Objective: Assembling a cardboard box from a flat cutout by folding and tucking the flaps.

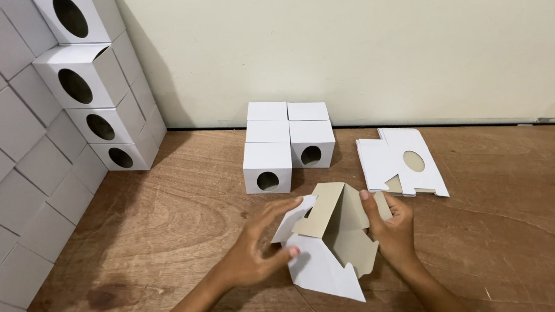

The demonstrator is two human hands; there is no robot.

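both hands are on a half-folded box point(330, 246) just above the wooden table point(517, 214), in front of a small cluster of finished boxes point(288, 144). the left hand point(260, 244) pinches a white flap between thumb and fingers; the right hand point(394, 228) is closed on the brown inner wall. to fold it well, i'd press along the creases and keep the walls square before tucking the pointed flaps. a flat stack of blanks point(402, 162) lies near the right hand, and a big stack of boxes point(42, 124) rises at the left.
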